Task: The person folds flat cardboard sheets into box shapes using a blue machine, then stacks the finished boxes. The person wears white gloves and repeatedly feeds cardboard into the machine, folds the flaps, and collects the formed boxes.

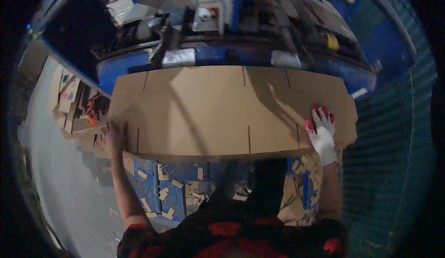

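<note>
A long cardboard sheet lies crosswise in front of me, its far edge up by the blue machine front. My gloved right hand is flat on its top face near the right end, fingers spread, nothing clasped. My bare left hand is at the near left corner, fingers over the board; the thumb is lost in the dim blur, so I can't tell whether it pinches the edge.

I'd expect the sheet to be light for its size, stiff across but ready to bend along its length, and easily dented. I'd take it by both short ends, clear of the dark slots, where it probably creases first. The bare palm may slide a little on smooth paper.

The board is matt brown, with narrow straight slots running in from both long edges. Below, small oblong cardboard scraps litter a blue surface.
</note>
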`<control>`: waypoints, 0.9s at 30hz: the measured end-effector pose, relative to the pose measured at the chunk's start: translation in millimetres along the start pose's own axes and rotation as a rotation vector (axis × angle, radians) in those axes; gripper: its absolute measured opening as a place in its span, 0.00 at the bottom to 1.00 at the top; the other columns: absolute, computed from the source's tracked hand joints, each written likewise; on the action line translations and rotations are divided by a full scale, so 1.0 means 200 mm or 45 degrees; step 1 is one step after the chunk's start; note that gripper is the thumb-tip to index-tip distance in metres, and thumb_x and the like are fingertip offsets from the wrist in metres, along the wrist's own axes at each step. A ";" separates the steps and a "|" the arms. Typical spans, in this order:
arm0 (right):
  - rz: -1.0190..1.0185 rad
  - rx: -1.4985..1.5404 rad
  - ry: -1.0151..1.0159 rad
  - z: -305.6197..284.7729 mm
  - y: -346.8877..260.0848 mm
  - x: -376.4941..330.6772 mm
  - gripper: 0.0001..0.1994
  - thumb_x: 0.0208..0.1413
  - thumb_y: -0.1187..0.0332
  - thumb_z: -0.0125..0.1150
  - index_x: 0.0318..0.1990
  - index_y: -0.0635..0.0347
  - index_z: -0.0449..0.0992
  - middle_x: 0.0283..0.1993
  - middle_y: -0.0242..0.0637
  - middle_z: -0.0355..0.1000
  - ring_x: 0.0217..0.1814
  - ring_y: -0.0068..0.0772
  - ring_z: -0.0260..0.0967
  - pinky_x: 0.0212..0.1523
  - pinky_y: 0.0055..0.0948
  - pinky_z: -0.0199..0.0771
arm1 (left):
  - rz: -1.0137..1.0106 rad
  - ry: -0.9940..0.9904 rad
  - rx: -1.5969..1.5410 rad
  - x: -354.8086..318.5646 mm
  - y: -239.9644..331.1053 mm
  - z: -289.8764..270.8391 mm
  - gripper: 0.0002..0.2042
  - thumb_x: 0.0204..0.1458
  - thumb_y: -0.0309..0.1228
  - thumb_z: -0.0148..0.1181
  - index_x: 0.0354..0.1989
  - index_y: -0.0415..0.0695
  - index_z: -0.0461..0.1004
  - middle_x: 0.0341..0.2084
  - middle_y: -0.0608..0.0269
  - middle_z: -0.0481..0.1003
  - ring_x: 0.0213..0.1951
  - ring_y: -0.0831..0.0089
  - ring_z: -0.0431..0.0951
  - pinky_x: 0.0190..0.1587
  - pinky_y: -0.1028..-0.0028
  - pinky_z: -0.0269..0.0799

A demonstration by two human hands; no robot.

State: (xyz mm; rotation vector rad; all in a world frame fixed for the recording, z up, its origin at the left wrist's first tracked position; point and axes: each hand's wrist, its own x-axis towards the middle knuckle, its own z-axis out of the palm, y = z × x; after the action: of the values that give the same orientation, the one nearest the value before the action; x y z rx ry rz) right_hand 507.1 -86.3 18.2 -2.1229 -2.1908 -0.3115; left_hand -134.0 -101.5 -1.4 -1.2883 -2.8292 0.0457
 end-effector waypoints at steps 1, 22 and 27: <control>-0.011 0.043 0.025 -0.03 -0.01 -0.10 0.29 0.46 0.56 0.63 0.57 0.53 0.69 0.62 0.44 0.61 0.66 0.53 0.53 0.67 0.53 0.46 | 0.115 0.238 0.083 -0.04 -0.13 0.05 0.32 0.51 0.55 0.53 0.57 0.42 0.66 0.54 0.49 0.68 0.57 0.55 0.66 0.59 0.60 0.60; 0.479 1.205 0.418 -0.31 -0.36 -0.78 0.22 0.46 0.82 0.53 0.53 0.60 0.68 0.53 0.42 0.66 0.57 0.44 0.62 0.58 0.44 0.61 | 0.715 -0.169 -1.896 -0.53 -0.34 -0.28 0.31 0.47 0.22 0.61 0.62 0.40 0.60 0.59 0.54 0.63 0.58 0.65 0.65 0.60 0.65 0.59; -0.670 0.183 0.150 -0.24 -0.53 -0.55 0.30 0.33 0.79 0.59 0.52 0.52 0.71 0.54 0.40 0.64 0.54 0.50 0.63 0.56 0.50 0.61 | 0.386 -0.152 -1.540 -0.65 0.09 -0.04 0.33 0.44 0.18 0.59 0.63 0.39 0.59 0.58 0.52 0.66 0.60 0.62 0.65 0.62 0.65 0.59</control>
State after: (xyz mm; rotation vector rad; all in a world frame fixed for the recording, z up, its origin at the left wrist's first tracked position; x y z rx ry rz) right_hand 402.1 -206.5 33.3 -1.3926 -2.5741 -0.2858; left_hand -33.8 -187.3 3.8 -1.8194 -2.6431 -1.8363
